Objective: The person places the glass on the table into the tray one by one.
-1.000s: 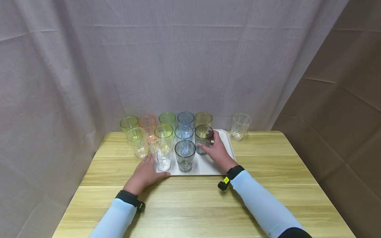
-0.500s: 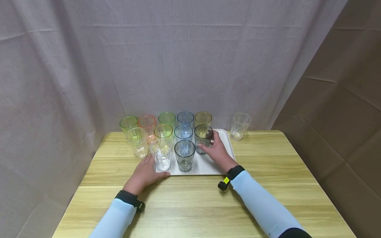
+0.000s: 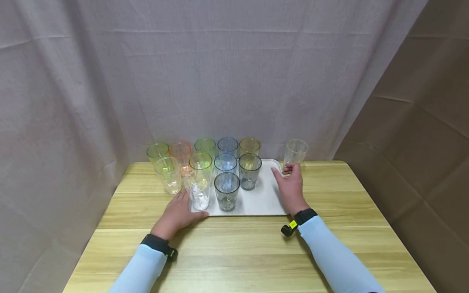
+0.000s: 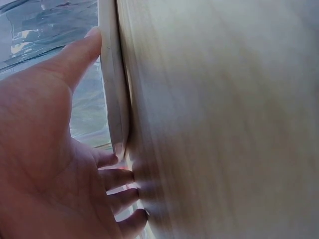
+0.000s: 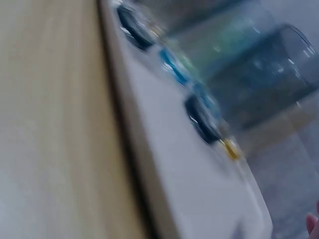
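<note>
A white tray [image 3: 269,197] holds several glass tumblers in rows. My left hand [image 3: 178,213] lies at its front left corner, thumb along the front edge and fingers by the left side; the left wrist view shows the thumb tip against the tray's rim [image 4: 113,84]. Beside that hand is a clear tumbler [image 3: 199,193]. Over the tray's right edge is my right hand [image 3: 292,187], thumb apart from the fingers and holding nothing. Its fingertips overlap the base of another clear tumbler [image 3: 296,149] standing right of the tray. Two smoky grey tumblers [image 3: 250,175] stand on the tray.
Behind are green [image 3: 205,145], blue [image 3: 228,145] and amber [image 3: 250,145] tumblers, with a yellow [image 3: 200,162] and a second blue one ahead of them. Left of the tray stand green [image 3: 157,151], red [image 3: 180,150] and clear [image 3: 170,179] tumblers. A grey curtain [image 3: 227,81] hangs behind the wooden table [image 3: 242,252].
My right hand has let go of the rear smoky grey tumbler, which stays on the tray, and has moved right to near the lone clear tumbler. The left hand stays at the tray's corner.
</note>
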`<state>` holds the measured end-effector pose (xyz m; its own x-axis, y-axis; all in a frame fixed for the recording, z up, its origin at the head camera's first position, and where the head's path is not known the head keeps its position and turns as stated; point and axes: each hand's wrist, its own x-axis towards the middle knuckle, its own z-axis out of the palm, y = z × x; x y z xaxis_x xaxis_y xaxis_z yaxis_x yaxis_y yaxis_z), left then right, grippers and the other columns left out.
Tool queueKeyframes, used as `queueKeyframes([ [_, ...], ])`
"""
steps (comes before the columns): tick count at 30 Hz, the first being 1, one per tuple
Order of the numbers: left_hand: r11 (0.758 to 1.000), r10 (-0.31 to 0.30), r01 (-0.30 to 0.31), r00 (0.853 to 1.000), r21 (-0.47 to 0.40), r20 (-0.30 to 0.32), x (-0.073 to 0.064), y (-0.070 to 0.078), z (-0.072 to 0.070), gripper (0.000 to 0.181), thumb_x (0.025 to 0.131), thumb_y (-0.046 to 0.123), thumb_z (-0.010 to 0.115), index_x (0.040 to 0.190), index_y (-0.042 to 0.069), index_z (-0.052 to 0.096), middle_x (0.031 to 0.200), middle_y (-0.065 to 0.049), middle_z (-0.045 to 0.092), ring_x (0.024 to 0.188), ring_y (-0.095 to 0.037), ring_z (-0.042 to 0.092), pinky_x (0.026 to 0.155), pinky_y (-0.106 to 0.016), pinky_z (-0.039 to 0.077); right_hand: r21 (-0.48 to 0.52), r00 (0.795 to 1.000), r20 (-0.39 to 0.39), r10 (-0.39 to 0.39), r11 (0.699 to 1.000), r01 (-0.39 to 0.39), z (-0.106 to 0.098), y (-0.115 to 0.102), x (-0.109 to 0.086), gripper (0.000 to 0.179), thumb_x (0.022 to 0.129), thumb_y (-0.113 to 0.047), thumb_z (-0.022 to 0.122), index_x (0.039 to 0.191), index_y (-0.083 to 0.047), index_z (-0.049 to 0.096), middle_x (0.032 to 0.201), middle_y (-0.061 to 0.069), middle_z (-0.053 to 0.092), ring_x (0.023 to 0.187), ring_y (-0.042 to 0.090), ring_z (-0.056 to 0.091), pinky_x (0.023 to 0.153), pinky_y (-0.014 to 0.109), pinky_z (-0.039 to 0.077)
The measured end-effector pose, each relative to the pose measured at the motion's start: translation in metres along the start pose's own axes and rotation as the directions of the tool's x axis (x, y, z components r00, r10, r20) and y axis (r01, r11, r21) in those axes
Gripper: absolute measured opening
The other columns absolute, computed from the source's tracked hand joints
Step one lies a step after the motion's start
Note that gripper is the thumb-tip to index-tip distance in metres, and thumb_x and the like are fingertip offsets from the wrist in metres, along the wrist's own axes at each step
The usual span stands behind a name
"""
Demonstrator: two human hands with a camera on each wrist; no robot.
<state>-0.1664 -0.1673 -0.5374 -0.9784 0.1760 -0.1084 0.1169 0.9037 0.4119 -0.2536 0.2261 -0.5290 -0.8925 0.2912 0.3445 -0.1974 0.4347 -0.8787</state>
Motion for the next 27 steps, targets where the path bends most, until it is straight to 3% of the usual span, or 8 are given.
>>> queueKeyframes([
  [3, 1.0, -0.001, 0.001, 1.0, 0.002, 0.002, -0.001, 0.0, 0.0, 0.133, 0.078, 0.082, 0.066, 0.162, -0.011, 0.021, 0.166, -0.032, 0.018, 0.152, -0.045, 0.017, 0.123, -0.058, 0.023, -0.042, 0.993, -0.111, 0.033, 0.998, -0.038, -0.012, 0.007, 0.013, 0.067, 0.09, -0.044, 0.079, 0.127, 0.0, 0.045, 0.112, 0.015, 0.047, 0.099, 0.026, 0.048, 0.081, 0.032, 0.041],
  [5, 1.0, 0.001, -0.001, 1.0, 0.001, -0.002, -0.002, 0.0, 0.0, 0.134, 0.078, 0.082, 0.066, 0.161, -0.012, 0.021, 0.166, -0.033, 0.018, 0.152, -0.045, 0.018, 0.123, -0.058, 0.023, -0.062, 0.988, -0.143, 0.056, 0.996, -0.065, -0.017, 0.011, 0.023, 0.074, 0.088, -0.05, 0.078, 0.128, -0.001, 0.041, 0.115, 0.014, 0.042, 0.1, 0.025, 0.044, 0.08, 0.032, 0.038],
  [8, 1.0, -0.001, 0.001, 1.0, 0.002, -0.005, -0.001, -0.001, 0.0, 0.134, 0.077, 0.083, 0.066, 0.161, -0.012, 0.022, 0.165, -0.033, 0.019, 0.152, -0.045, 0.018, 0.123, -0.058, 0.024, -0.073, 0.985, -0.137, 0.103, 0.991, -0.114, -0.022, 0.016, 0.037, 0.087, 0.084, -0.058, 0.079, 0.135, -0.002, 0.036, 0.124, 0.017, 0.037, 0.108, 0.027, 0.042, 0.087, 0.036, 0.04],
  [11, 1.0, -0.002, 0.002, 1.0, 0.004, -0.008, -0.001, -0.002, 0.0, 0.134, 0.077, 0.083, 0.066, 0.161, -0.012, 0.022, 0.165, -0.033, 0.019, 0.152, -0.045, 0.018, 0.123, -0.058, 0.023, -0.1, 0.983, -0.113, 0.143, 0.983, -0.154, -0.023, 0.023, 0.05, 0.1, 0.081, -0.063, 0.079, 0.145, -0.003, 0.031, 0.138, 0.02, 0.035, 0.122, 0.031, 0.041, 0.103, 0.042, 0.042],
  [15, 1.0, 0.001, -0.001, 1.0, 0.007, -0.01, 0.0, -0.002, 0.002, 0.133, 0.077, 0.083, 0.066, 0.161, -0.011, 0.023, 0.165, -0.033, 0.019, 0.152, -0.046, 0.018, 0.123, -0.058, 0.023, -0.108, 0.983, -0.073, 0.167, 0.979, -0.174, -0.023, 0.034, 0.064, 0.112, 0.078, -0.064, 0.081, 0.156, -0.007, 0.024, 0.152, 0.018, 0.03, 0.141, 0.031, 0.035, 0.12, 0.044, 0.032],
  [20, 1.0, -0.001, 0.001, 1.0, 0.012, -0.005, 0.0, -0.002, 0.003, 0.134, 0.077, 0.083, 0.065, 0.161, -0.011, 0.022, 0.166, -0.032, 0.019, 0.152, -0.045, 0.018, 0.123, -0.057, 0.023, -0.09, 0.986, -0.04, 0.159, 0.983, -0.162, -0.023, 0.039, 0.075, 0.111, 0.082, -0.057, 0.082, 0.158, -0.004, 0.021, 0.157, 0.02, 0.03, 0.148, 0.031, 0.03, 0.124, 0.043, 0.026],
  [27, 1.0, -0.002, 0.002, 1.0, 0.021, 0.001, 0.002, -0.002, 0.002, 0.134, 0.078, 0.084, 0.064, 0.161, -0.012, 0.021, 0.166, -0.032, 0.018, 0.152, -0.045, 0.017, 0.124, -0.057, 0.022, -0.047, 0.989, -0.022, 0.148, 0.988, -0.149, -0.026, 0.041, 0.083, 0.099, 0.082, -0.051, 0.084, 0.15, -0.003, 0.032, 0.152, 0.019, 0.04, 0.142, 0.03, 0.039, 0.122, 0.042, 0.031],
])
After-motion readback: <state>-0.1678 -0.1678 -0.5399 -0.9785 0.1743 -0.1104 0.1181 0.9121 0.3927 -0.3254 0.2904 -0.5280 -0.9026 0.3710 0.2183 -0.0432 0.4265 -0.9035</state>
